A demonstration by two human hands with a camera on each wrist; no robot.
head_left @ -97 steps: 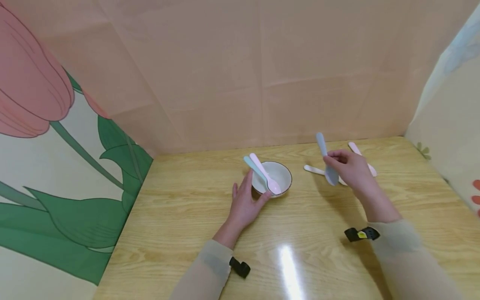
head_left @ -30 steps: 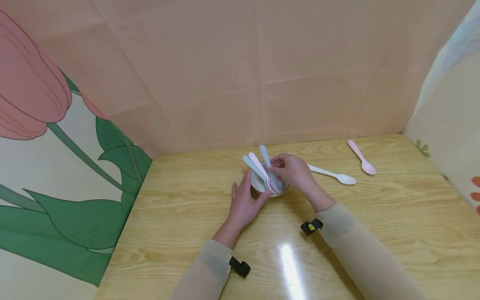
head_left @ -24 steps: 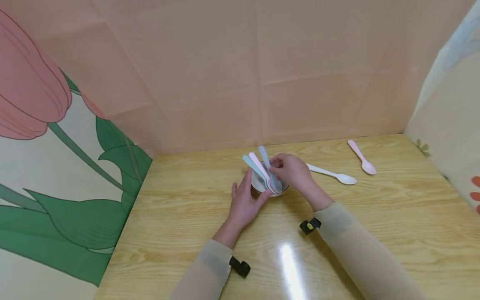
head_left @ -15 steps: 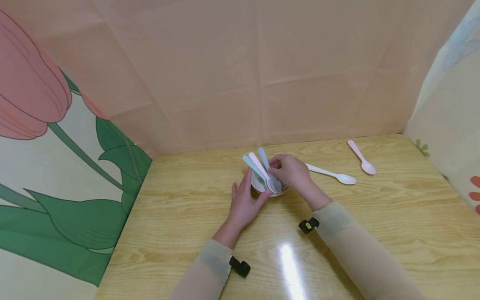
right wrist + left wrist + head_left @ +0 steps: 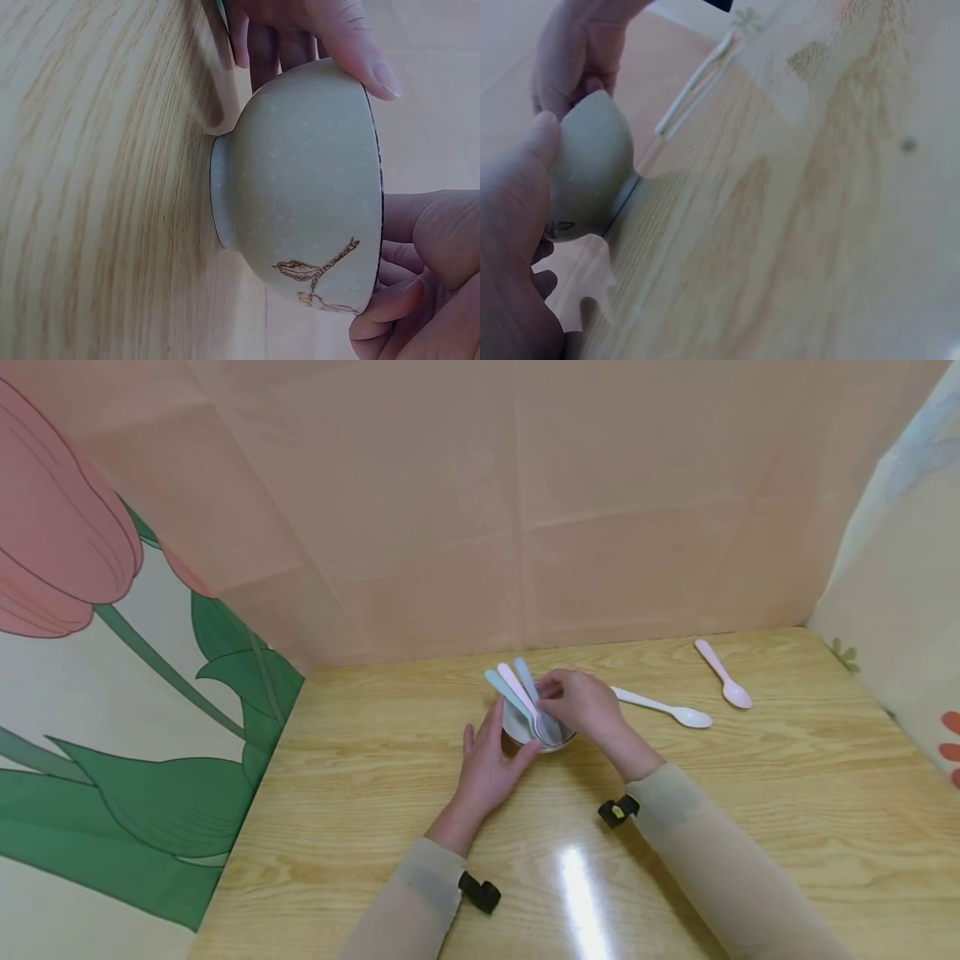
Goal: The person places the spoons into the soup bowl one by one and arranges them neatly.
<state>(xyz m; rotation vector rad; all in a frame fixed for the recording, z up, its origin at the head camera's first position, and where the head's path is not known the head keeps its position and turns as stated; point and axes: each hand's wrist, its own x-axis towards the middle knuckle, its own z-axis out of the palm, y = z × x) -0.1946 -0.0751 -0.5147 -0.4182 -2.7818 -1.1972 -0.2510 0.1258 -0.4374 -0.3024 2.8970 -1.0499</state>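
A small white bowl [image 5: 307,180] with a dark rim and a brown leaf design stands upright on the table. My left hand [image 5: 489,772] grips it from the left, thumb over the rim and fingers round the side. Inside lean a mint green spoon [image 5: 505,687] and a pale pink spoon [image 5: 516,682], handles sticking out toward the back left. Between thumb and fingers, my right hand [image 5: 588,706] pinches a light blue spoon [image 5: 526,677], its scoop down in the bowl beside the pink one.
To the right of the bowl lies a white spoon [image 5: 688,717], its handle end hidden behind my right hand. Farther right and back is another pink spoon [image 5: 723,677]. A peach cloth backdrop [image 5: 420,543] rises at the table's [image 5: 360,793] far edge.
My right hand has carried the light blue spoon from above the right-hand spoons leftward into the bowl. Over the last second the spoon has sunk slightly. My left hand stays on the bowl.
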